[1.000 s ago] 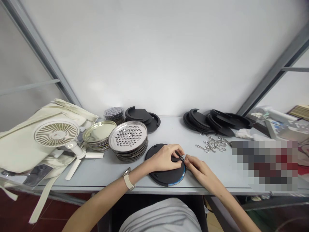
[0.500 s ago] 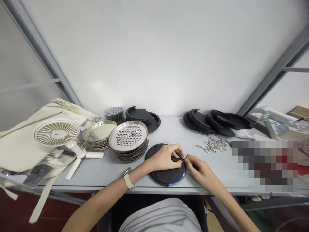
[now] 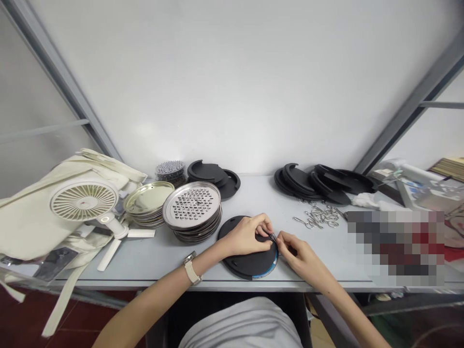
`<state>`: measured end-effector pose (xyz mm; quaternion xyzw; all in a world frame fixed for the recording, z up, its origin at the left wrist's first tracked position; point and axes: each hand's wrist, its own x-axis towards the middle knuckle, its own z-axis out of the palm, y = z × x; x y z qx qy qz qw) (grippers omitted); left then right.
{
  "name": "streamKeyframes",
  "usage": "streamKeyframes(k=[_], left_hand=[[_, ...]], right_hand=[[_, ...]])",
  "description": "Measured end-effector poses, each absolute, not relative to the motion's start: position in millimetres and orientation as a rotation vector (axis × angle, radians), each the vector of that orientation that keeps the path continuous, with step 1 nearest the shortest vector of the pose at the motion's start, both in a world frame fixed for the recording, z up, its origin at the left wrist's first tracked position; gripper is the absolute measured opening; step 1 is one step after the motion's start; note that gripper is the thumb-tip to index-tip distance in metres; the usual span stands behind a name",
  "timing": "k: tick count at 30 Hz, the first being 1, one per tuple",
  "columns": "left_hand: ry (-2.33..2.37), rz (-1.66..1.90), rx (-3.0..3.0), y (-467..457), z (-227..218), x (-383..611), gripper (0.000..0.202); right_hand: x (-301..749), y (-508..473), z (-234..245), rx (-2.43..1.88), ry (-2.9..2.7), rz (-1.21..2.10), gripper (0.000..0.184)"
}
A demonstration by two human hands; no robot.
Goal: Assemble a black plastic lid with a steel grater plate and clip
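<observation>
A round black plastic disc (image 3: 232,263) lies flat near the table's front edge, with a strip of blue showing along its right rim. My left hand (image 3: 250,236) rests over it, thumb and fingertips pinched at the right rim around a small metal loop (image 3: 272,237). From the right, my right hand (image 3: 295,251) meets it there, its fingertips closed on the same loop. Fingers cover most of that piece, so its exact shape is hidden. Similar metal loops (image 3: 322,216) lie in a loose pile beyond my right hand.
A stack of round metal grater plates (image 3: 192,205) stands left of the disc, beside gold-coloured round lids (image 3: 148,198). A white fan (image 3: 85,200) and cream bags (image 3: 39,193) are further left. Black plastic covers (image 3: 206,171) and more black covers (image 3: 300,181) rest by the wall.
Both hands stay at the disc's right rim with almost no movement. The whole view has shifted very slightly.
</observation>
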<state>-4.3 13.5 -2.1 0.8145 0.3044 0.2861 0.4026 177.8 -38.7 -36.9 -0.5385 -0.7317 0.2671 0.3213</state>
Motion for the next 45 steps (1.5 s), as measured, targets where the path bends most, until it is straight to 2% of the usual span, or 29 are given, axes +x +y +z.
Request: streamKeyframes(k=[14,22,45], left_hand=[[0.814,0.711,2.084,13.6,-0.1,-4.4,0.039],[0.782,0.695,2.064,13.6,-3.4,-3.5,0.037],[0.742,0.721,1.951,16.7,-8.2,-3.3,0.038]], right_hand=[[181.0,-36.6,-40.6,-1.387,-1.894,0.753,0.036],[180.3,-36.9,-34.1,-1.386,-2.033,0.661,0.031],[183.1,-37.7,-41.8,-1.391,-1.885,0.771,0.032]])
